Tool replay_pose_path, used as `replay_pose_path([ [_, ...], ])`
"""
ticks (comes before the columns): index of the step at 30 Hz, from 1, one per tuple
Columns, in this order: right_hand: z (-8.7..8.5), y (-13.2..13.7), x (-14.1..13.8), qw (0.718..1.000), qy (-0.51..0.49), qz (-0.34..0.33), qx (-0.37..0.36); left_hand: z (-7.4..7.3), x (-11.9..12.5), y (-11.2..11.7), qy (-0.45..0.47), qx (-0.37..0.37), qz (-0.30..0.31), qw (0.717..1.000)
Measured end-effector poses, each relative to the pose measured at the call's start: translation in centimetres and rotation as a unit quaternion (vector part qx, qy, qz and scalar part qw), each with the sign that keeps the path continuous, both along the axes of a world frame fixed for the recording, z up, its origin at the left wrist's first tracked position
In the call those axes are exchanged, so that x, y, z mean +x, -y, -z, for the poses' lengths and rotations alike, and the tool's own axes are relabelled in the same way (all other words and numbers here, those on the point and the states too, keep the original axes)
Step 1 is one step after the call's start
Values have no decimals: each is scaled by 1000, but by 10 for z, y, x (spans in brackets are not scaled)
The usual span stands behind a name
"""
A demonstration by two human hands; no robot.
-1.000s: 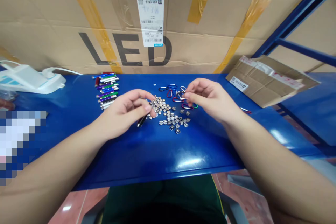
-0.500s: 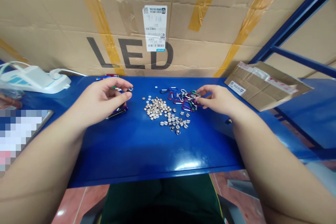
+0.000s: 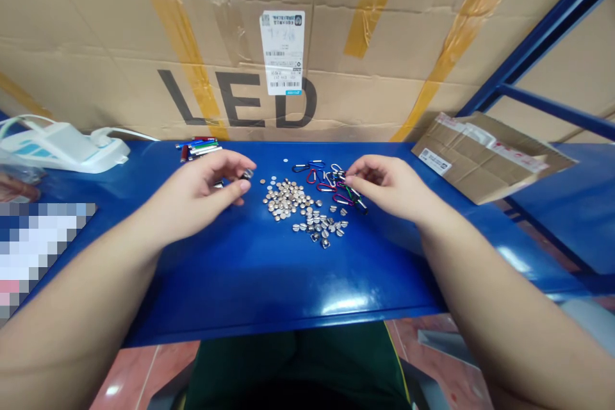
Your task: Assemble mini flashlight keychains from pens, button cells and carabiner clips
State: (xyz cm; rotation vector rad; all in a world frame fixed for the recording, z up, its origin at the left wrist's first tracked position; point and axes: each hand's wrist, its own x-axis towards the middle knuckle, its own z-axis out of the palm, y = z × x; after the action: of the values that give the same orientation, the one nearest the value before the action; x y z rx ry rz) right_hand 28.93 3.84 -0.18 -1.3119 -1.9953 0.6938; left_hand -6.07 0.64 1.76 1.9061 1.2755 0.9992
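Observation:
My left hand (image 3: 202, 195) is curled, thumb and fingers pinched on a small dark cylinder with a silver tip (image 3: 246, 174), just left of a pile of several silver button cells (image 3: 288, 195). My right hand (image 3: 387, 186) is closed, its fingertips pinching into a heap of coloured carabiner clips (image 3: 331, 177); a dark clip (image 3: 361, 205) pokes out under its fingers. Small silver caps (image 3: 321, 225) lie in front of the button cells. A row of small coloured flashlights (image 3: 199, 147) lies behind my left hand, partly hidden by it.
Everything sits on a blue metal shelf (image 3: 269, 269). A big cardboard box marked LED (image 3: 240, 45) forms the back wall. A flat cardboard parcel (image 3: 485, 154) lies at the right, a white device with cable (image 3: 67, 147) at the left.
My left hand came back from the flashlight row toward the button cells with a small cylinder in its fingers. My right hand closed on the carabiner heap and lifted slightly.

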Motion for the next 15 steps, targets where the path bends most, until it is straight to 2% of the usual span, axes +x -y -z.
replay_pose_path([
  [2, -2, 13, -23, 997, -39, -68, 22, 6, 17, 7, -33, 50, 40, 997],
  [5, -5, 30, -52, 982, -19, -177, 55, 15, 39, 13, -55, 104, 127, 985],
  [6, -6, 33, -58, 980, -17, -193, 54, 18, 44, 13, -56, 117, 141, 981],
  [11, 0, 31, -61, 976, -36, -210, -45, 26, 51, 5, -88, 233, 128, 960],
  [15, 4, 26, -57, 963, -116, -210, -124, 25, 51, 2, -131, 310, 150, 930],
])
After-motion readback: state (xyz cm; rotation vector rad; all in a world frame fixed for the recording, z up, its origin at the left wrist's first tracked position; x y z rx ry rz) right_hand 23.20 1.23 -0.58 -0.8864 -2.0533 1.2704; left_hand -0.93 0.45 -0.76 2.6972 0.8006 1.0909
